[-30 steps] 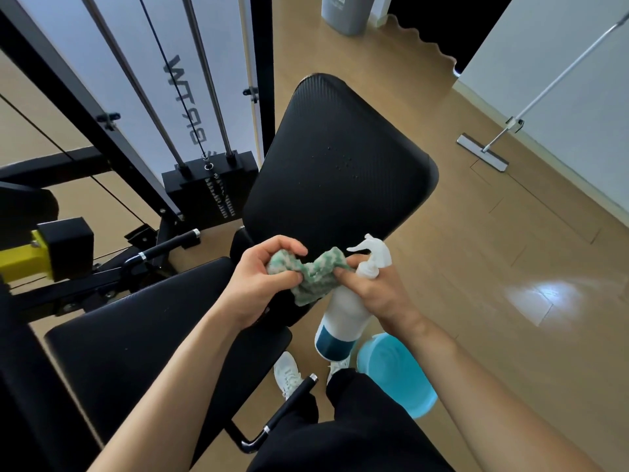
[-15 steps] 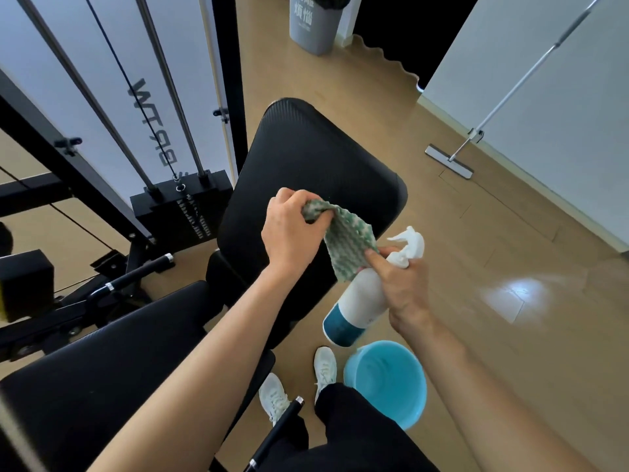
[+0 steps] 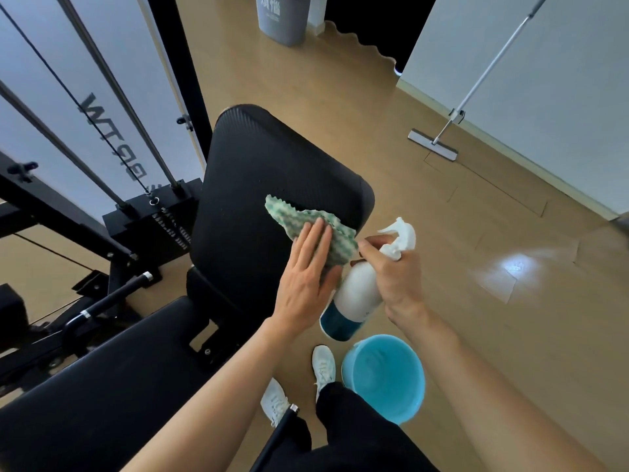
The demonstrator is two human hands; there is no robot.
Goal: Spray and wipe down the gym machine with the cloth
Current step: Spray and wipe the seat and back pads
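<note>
Wiping barely begun: left hand [image 3: 308, 270], fingers flat, pressed cloth [image 3: 316, 229] on backrest [image 3: 258, 185]; right hand [image 3: 394, 270] gripped bottle [image 3: 354, 298] beside backrest; seat [image 3: 112, 376] seemingly unwiped.

One head-worn wide-angle view looks steeply down, close over the gym machine [image 3: 272, 199].

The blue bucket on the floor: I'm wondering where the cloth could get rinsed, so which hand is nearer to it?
Right. The right hand, holding the spray bottle, is just above the blue bucket. The left hand lies farther up and left, pressing the cloth onto the back pad.
</note>
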